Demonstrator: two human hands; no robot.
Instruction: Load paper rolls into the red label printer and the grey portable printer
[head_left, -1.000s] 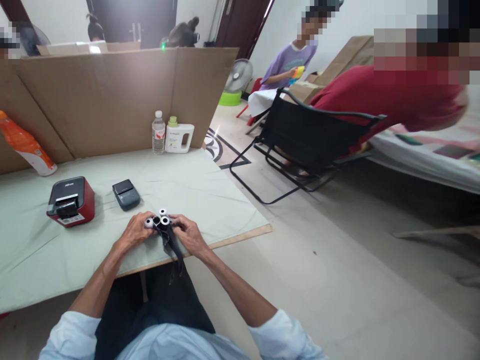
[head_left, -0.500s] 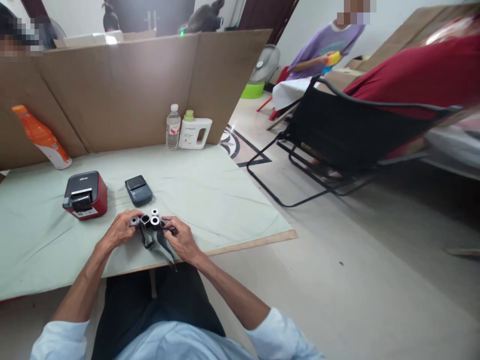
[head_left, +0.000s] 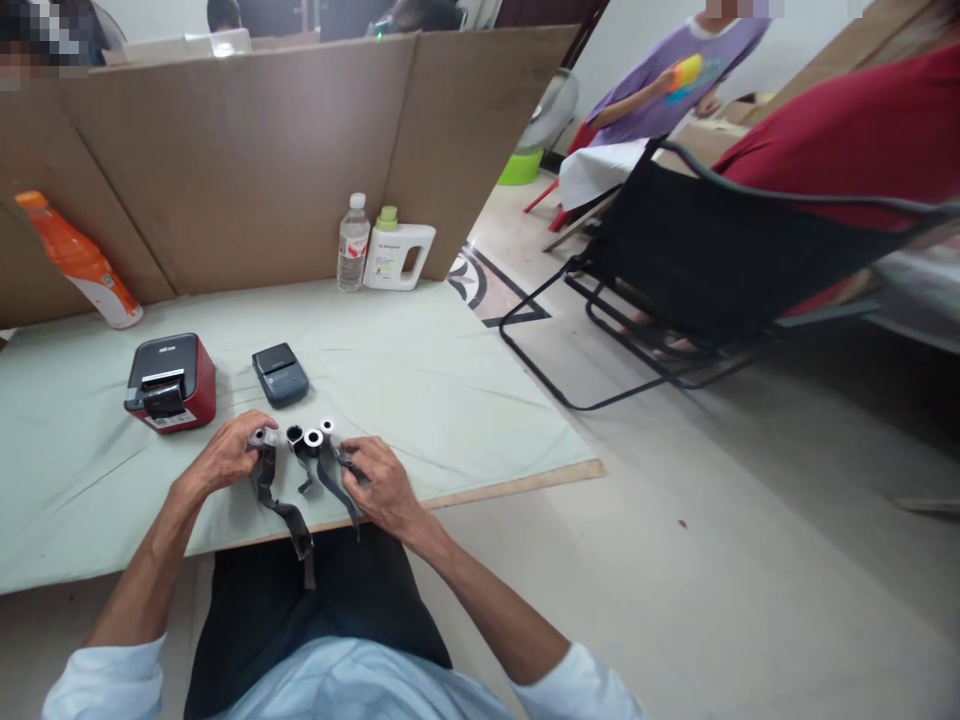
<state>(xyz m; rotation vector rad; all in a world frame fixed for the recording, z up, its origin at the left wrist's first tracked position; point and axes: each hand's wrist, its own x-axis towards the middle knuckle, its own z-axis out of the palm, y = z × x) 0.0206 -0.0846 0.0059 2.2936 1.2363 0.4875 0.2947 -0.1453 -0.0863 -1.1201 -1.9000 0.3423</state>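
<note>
**Rolls split at the table edge**

With my left hand point(head_left: 225, 462) curled round one small roll point(head_left: 259, 437), I hold it a little apart from the others so its dark strip point(head_left: 281, 505) can hang free over the table point(head_left: 420, 390) edge toward my lap. My right hand point(head_left: 384, 485) lies palm down, fingers loosely bent, pinning the loose strips of the three rolls point(head_left: 311, 436) just beside it; whether it grips them or only presses on them I cannot tell. Those three stand on end, close together, hollow cores up, near the front edge between my hands.

Beyond them, well within reach: a grey printer point(head_left: 280, 374) and, left of it, a red printer point(head_left: 171, 382), both flat on the pale cloth. Farther back, against the cardboard screen point(head_left: 247, 160), a water bottle point(head_left: 353, 245) touches a white jug point(head_left: 399, 256). An orange bottle point(head_left: 79, 262) leans at far left. Off the table to my right, a black chair point(head_left: 712, 260); other people sit beyond.
</note>
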